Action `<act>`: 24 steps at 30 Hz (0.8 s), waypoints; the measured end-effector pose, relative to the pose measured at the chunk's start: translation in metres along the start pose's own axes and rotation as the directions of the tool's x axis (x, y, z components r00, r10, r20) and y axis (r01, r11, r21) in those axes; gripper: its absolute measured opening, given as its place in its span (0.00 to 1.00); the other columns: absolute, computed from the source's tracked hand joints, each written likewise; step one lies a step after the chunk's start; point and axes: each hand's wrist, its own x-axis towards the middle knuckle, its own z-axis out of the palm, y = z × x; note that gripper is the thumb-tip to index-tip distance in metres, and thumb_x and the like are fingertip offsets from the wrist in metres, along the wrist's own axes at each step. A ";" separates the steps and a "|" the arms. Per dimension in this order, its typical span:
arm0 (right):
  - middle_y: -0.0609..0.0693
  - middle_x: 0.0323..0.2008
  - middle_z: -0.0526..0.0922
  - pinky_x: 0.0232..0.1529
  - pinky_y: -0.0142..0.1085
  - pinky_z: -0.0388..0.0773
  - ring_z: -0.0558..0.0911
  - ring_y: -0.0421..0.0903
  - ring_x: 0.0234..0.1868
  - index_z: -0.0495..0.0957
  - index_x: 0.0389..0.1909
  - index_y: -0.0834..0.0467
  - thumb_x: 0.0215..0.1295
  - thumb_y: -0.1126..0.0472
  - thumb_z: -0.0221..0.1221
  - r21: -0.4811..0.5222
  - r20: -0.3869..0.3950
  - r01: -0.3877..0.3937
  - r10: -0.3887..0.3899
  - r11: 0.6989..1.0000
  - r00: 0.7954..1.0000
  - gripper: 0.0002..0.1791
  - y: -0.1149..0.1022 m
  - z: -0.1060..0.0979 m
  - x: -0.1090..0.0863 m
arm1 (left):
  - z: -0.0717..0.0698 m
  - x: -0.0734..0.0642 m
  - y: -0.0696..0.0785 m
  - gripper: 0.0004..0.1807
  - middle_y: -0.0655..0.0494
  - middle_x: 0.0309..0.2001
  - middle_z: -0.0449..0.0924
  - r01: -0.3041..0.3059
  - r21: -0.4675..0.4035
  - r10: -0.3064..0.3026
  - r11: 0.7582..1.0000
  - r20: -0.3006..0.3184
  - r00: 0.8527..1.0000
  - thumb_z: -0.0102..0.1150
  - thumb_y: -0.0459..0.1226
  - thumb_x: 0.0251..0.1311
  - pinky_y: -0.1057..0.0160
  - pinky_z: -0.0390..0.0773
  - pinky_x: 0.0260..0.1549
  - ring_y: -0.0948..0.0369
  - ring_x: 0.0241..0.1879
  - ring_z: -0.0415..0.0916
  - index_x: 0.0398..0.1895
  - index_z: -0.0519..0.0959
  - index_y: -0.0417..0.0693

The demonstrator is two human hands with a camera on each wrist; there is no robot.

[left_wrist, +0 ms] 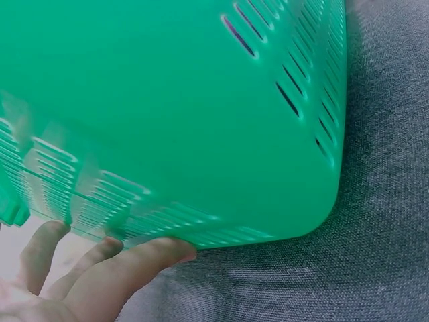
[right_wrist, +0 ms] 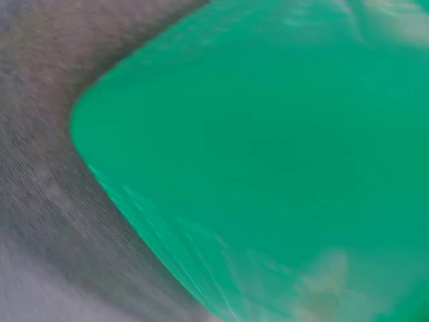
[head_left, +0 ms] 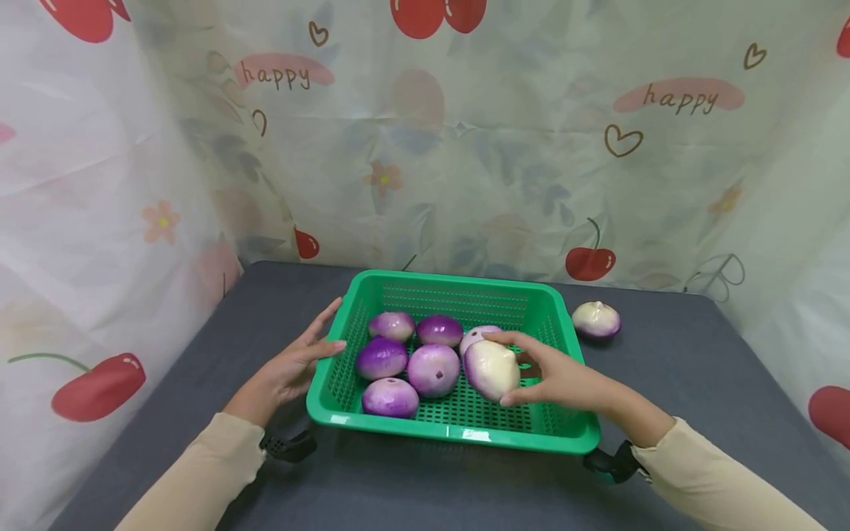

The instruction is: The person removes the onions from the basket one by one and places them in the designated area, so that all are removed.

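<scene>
My right hand grips a glossy purple-and-white turnip, its fingers over the top and its thumb at the lower edge. This turnip overlaps the right part of a green plastic basket and partly covers another turnip behind it. Several more turnips lie in the basket's left and middle. At the left end, my left hand rests against the basket, thumb over the rim and fingers extended along the outside. The left wrist view shows those fingers against the slotted wall. Green basket wall fills most of the blurred right wrist view.
One turnip sits on the dark grey table to the right of the basket. Behind the table hangs a printed curtain, with more curtain at both sides. A thin wire-like loop shows at the back right.
</scene>
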 end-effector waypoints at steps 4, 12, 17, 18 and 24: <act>0.51 0.70 0.58 0.50 0.39 0.80 0.74 0.48 0.58 0.55 0.74 0.51 0.58 0.65 0.67 0.043 -0.123 0.069 -0.064 0.997 0.990 0.45 0.001 -0.019 -0.018 | 0.001 0.001 0.000 0.44 0.43 0.76 0.41 -0.001 -0.002 0.001 1.000 0.001 1.000 0.49 0.32 0.71 0.38 0.71 0.55 0.42 0.68 0.58 0.75 0.38 0.79; 0.38 0.64 0.61 0.46 0.25 0.78 0.73 0.27 0.56 0.51 0.76 0.52 0.61 0.76 0.59 0.013 -0.371 0.127 -0.113 0.992 0.922 0.45 0.016 -0.067 -0.063 | 0.001 -0.001 0.002 0.44 0.42 0.76 0.40 0.002 -0.015 -0.002 1.000 -0.007 1.000 0.49 0.32 0.70 0.37 0.70 0.56 0.40 0.69 0.56 0.75 0.39 0.80; 0.43 0.70 0.57 0.46 0.16 0.72 0.67 0.24 0.60 0.48 0.76 0.43 0.65 0.69 0.60 -0.084 -0.523 -0.055 0.003 0.995 0.852 0.45 0.033 -0.096 -0.083 | 0.001 -0.002 0.002 0.44 0.42 0.76 0.39 0.000 -0.002 0.000 1.000 -0.011 1.000 0.49 0.33 0.70 0.37 0.70 0.56 0.41 0.69 0.57 0.75 0.39 0.81; 0.45 0.72 0.54 0.46 0.15 0.71 0.67 0.29 0.63 0.47 0.77 0.42 0.65 0.67 0.60 -0.093 -0.547 -0.102 0.034 0.990 0.836 0.45 0.037 -0.102 -0.085 | 0.001 -0.002 0.002 0.44 0.42 0.76 0.39 0.000 0.000 0.000 1.000 -0.011 1.000 0.49 0.33 0.70 0.37 0.70 0.55 0.41 0.68 0.57 0.75 0.39 0.81; 0.54 0.78 0.37 0.38 0.14 0.66 0.56 0.71 0.69 0.39 0.78 0.45 0.67 0.56 0.60 -0.062 -0.649 -0.287 0.180 0.956 0.740 0.47 0.061 -0.126 -0.092 | 0.002 -0.001 0.002 0.44 0.42 0.76 0.40 0.005 -0.006 -0.005 1.000 -0.006 1.000 0.49 0.32 0.71 0.37 0.71 0.55 0.42 0.67 0.58 0.75 0.39 0.81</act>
